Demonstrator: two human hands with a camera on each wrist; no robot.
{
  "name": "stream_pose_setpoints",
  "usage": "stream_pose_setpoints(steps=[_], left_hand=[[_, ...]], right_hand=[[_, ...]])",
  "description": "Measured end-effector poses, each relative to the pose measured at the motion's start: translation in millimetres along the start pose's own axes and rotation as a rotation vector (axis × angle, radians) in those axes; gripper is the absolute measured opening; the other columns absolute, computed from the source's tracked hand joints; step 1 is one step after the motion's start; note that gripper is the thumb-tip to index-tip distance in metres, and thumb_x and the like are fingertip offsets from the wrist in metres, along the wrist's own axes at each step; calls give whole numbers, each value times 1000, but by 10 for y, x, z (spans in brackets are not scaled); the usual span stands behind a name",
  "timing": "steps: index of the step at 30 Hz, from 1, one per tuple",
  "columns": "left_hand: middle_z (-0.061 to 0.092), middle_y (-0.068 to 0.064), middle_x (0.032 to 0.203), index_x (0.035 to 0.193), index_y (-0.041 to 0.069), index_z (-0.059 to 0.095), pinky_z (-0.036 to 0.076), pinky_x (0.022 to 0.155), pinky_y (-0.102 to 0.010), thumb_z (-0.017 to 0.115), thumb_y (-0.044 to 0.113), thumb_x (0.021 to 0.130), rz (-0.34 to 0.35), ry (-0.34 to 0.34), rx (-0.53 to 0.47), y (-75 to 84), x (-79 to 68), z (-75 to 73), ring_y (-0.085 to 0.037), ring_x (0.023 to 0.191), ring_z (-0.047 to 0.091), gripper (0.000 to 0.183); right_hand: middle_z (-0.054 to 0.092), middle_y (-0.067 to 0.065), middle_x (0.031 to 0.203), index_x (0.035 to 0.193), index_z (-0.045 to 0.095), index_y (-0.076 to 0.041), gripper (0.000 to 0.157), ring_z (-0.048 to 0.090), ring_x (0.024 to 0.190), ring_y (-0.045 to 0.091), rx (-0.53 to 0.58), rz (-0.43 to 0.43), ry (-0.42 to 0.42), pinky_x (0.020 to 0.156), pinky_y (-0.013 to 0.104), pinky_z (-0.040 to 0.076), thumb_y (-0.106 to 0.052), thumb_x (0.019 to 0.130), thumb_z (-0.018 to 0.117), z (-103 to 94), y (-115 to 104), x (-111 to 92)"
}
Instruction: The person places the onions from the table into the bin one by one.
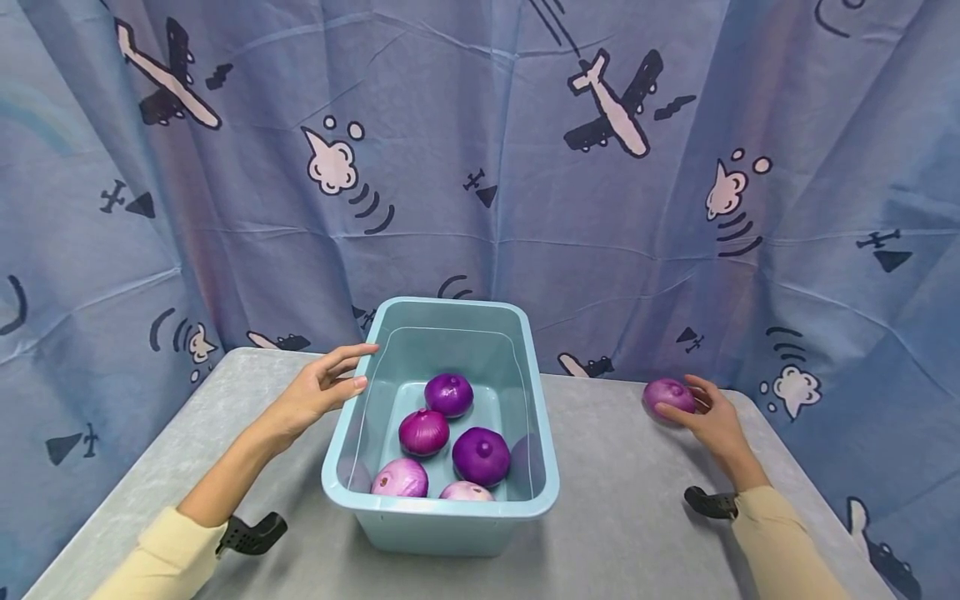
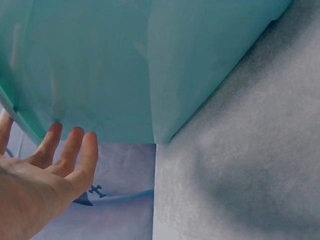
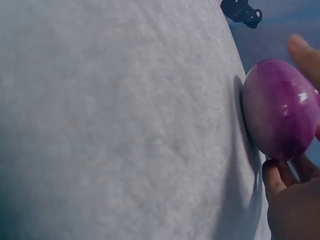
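Note:
My right hand [image 1: 714, 421] is at the table's far right, its thumb and fingers curled around a purple onion [image 1: 667, 397] that is on the tabletop. In the right wrist view the onion [image 3: 280, 109] fills the space between the fingers [image 3: 274, 176] below and a digit above. A light blue plastic bin [image 1: 442, 505] stands mid-table. Inside it lie several onions, among them a dark purple onion [image 1: 481, 457], a magenta onion [image 1: 423, 432] and a paler onion [image 1: 401, 478]. My left hand [image 1: 311, 396] reaches to the bin's left rim with loosely extended fingers; its fingertips overlap the rim.
The grey table [image 1: 615, 517] ends at a blue curtain [image 1: 465, 167] printed with airplanes, which hangs right behind it. Each wrist wears a black mount, on the left [image 1: 253, 533] and on the right [image 1: 709, 502]. The bin's walls rise above the onions in it.

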State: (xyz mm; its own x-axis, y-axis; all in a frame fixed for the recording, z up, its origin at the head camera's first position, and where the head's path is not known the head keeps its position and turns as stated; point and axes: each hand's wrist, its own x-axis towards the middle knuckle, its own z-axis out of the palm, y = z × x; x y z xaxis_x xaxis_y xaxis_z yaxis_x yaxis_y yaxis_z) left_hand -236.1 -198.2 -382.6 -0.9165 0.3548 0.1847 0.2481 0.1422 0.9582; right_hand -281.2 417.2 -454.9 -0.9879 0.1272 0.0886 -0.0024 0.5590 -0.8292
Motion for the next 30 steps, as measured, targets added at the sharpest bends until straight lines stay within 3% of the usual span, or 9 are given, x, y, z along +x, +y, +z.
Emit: stream_pose_setpoints(steps=[10,22,25,30], left_hand=[[47,-23,148,151,10,48,52,90,-40,64,20,101,2,-7,-18,-10,3,-3,-47,126,51,53],[47,-21,148,150,11,49,52,91,-42,64,19,101,7,-3,-32,-15,1,-5,-46,127,50,52],[46,-20,149,150,11,49,52,92,-41,64,19,101,10,0,-23,-13,1,-7,-43,127,51,52],[42,-18,153,150,12,50,50,94,-44,65,21,101,10,8,5,-7,5,-11,-37,129,51,52]], right_hand=[[31,36,153,153,35,5,88,35,134,55,-27,19,45,105,67,33,-36,90,80,17,37,-2],[35,32,153,154,36,3,86,39,133,49,-12,7,52,104,64,36,-37,90,80,-24,4,-40],[36,31,152,154,37,1,86,41,132,48,-21,5,54,103,62,38,-38,90,80,-36,-39,-69],[37,29,152,154,38,-1,86,41,132,47,-20,2,45,101,47,47,-39,90,80,-73,-150,-150]])
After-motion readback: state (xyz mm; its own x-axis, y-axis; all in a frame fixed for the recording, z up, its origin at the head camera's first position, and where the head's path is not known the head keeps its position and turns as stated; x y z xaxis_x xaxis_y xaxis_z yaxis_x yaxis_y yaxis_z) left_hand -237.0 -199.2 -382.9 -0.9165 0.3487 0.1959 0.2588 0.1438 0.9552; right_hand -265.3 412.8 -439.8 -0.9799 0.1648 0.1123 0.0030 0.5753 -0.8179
